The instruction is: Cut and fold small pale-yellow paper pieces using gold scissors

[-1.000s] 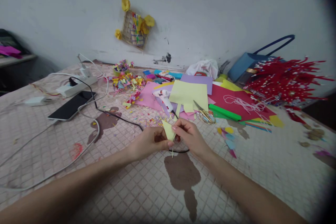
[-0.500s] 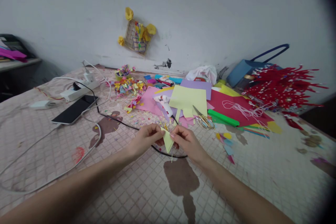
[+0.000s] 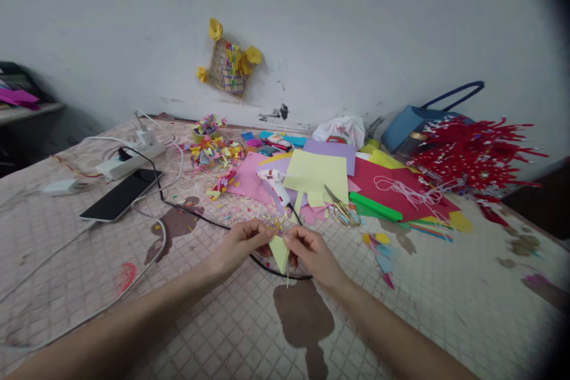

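A small piece of pale yellow-green paper (image 3: 279, 254), folded into a downward-pointing triangle, is held between both hands above the table. My left hand (image 3: 243, 244) pinches its upper left corner. My right hand (image 3: 312, 250) pinches the upper right corner between thumb and fingers. Just beyond the hands lies a white hot glue gun (image 3: 276, 187), its black cord running behind them. To its right are a pale yellow sheet (image 3: 317, 173) and gold-handled scissors (image 3: 342, 208). The fingertips behind the paper are partly hidden.
A black phone (image 3: 121, 195) and a white power strip (image 3: 130, 160) with cables lie left. Paper scraps (image 3: 214, 154) are heaped at the back. A green strip-shaped object (image 3: 375, 206), white string (image 3: 412, 190) and a red beaded bundle (image 3: 476, 157) are on the right.
The whole view has shifted slightly, so the table items appear lower and further left. Both hands still hold the folded paper, whose tip now points slightly differently.
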{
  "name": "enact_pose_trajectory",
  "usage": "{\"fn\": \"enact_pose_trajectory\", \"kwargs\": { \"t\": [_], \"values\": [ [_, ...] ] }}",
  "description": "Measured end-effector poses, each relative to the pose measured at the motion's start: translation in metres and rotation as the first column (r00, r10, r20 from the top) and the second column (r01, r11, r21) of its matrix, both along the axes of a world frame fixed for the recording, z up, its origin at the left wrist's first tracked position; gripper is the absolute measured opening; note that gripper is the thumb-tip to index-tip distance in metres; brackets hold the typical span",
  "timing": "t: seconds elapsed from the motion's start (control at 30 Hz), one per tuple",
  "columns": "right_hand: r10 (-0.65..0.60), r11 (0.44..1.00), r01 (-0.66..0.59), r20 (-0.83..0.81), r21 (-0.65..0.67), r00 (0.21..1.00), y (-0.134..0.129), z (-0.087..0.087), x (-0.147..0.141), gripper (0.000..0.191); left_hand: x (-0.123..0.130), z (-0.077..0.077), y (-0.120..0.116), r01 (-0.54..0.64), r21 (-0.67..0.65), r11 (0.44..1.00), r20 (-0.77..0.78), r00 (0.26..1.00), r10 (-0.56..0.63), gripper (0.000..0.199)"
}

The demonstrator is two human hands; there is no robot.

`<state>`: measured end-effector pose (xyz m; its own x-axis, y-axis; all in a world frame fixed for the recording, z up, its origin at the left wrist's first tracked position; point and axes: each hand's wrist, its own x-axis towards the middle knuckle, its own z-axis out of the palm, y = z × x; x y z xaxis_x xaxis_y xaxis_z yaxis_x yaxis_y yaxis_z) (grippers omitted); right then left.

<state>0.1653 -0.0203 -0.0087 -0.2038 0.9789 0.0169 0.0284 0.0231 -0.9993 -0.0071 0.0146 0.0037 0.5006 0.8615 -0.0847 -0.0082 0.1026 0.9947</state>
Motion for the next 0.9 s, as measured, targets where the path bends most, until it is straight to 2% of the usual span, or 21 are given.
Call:
{"fn": "enact_pose_trajectory", "kwargs": {
  "t": [0.1, 0.23, 0.4, 0.53, 0.7, 0.77, 0.9],
  "values": [
    [0.031, 0.998, -0.034, -0.050, -0.052, 0.998, -0.001, -0.001, -0.001, 0.035, -0.001, 0.002, 0.001, -0.051, 0.016, 0.999, -0.015, 0.999, 0.052, 0.030],
    [0.106, 0.985, -0.111, -0.040, -0.131, 0.994, -0.002, -0.003, -0.002, 0.029, -0.002, 0.002, 0.003, -0.072, 0.036, 0.997, -0.032, 0.997, 0.073, 0.031],
    [0.047, 0.992, -0.054, -0.058, -0.116, 0.997, 0.001, -0.003, -0.003, 0.029, -0.001, -0.001, 0.005, -0.120, 0.017, 0.993, -0.003, 0.993, 0.120, 0.031],
    [0.076, 0.976, -0.099, -0.122, -0.192, 0.990, 0.002, -0.001, -0.005, 0.031, -0.001, -0.001, 0.009, -0.156, -0.053, 0.986, 0.014, 0.988, 0.157, 0.030],
    [0.035, 0.979, -0.046, -0.058, -0.198, 0.998, 0.000, 0.000, -0.005, 0.027, -0.003, 0.002, 0.013, -0.159, -0.066, 0.985, -0.038, 0.987, 0.156, 0.030],
    [0.038, 0.985, -0.038, -0.001, -0.170, 0.999, -0.001, -0.002, -0.005, 0.023, -0.003, 0.003, 0.014, -0.147, -0.059, 0.987, -0.072, 0.987, 0.143, 0.028],
    [0.048, 0.996, -0.035, 0.174, -0.078, 0.983, -0.004, -0.006, -0.007, 0.015, -0.004, 0.002, 0.013, 0.029, -0.011, 1.000, -0.158, 0.987, -0.030, 0.023]
  ]
}}
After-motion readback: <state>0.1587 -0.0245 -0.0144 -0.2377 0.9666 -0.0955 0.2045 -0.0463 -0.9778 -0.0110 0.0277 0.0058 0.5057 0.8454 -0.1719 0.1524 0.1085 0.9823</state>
